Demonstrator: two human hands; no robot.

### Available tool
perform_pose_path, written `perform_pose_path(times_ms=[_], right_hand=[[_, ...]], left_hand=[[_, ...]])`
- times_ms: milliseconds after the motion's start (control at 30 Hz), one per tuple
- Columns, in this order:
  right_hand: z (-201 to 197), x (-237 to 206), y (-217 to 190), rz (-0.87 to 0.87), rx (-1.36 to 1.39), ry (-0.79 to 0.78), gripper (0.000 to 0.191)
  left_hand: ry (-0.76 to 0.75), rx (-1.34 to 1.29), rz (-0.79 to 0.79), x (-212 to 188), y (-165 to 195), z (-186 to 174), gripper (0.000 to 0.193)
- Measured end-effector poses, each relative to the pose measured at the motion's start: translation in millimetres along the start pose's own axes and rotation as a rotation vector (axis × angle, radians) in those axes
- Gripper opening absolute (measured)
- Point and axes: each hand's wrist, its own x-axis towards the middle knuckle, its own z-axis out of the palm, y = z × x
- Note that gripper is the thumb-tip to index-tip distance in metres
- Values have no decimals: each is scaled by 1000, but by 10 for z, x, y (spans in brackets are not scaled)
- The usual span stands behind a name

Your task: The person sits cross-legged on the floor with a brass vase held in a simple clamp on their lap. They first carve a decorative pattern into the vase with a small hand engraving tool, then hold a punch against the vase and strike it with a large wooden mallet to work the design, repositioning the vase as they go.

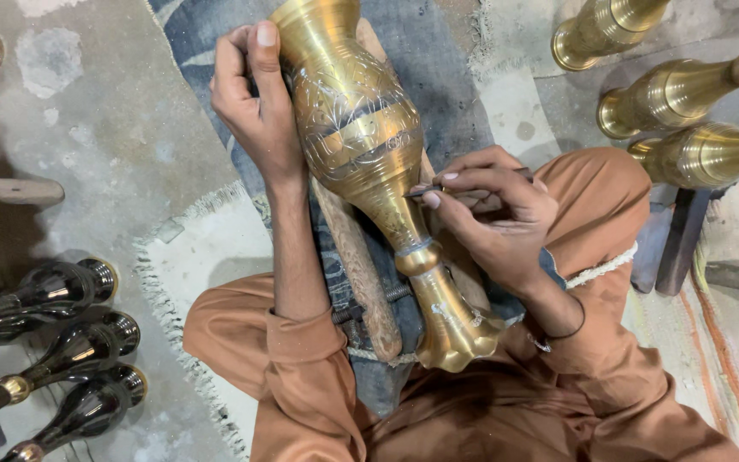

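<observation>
With the left hand clamped around the brass vase at 11 o'clock, the right hand fingers pinching the graver should press lightly for clean lines

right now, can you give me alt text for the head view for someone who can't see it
A person in orange clothes steadies a brass vase on a wooden rest with the left hand while the right hand presses a thin engraving tool to it. Three plain brass vases lie at upper right and three black ones at lower left.

rust-orange sleeves, dark wristband
</observation>
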Motion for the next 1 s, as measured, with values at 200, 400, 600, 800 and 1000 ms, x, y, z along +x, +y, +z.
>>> perform_pose_path(times_ms=[200, 400, 600, 800, 1000], right_hand=[[-21, 3, 21, 22, 14, 1, 17], [-16, 36, 16, 0, 6, -12, 18], [-2, -1, -22, 11, 13, -17, 16], [41, -13, -36, 24, 47, 22, 16], [42, -38, -64, 13, 31, 22, 16]], left_hand=[[-2, -40, 28, -13, 0, 9, 40], [-3, -28, 17, -4, -3, 6, 39], [-4, -33, 14, -9, -17, 1, 39], [2, -37, -9, -18, -15, -8, 39], [7, -59, -16, -21, -17, -3, 37]])
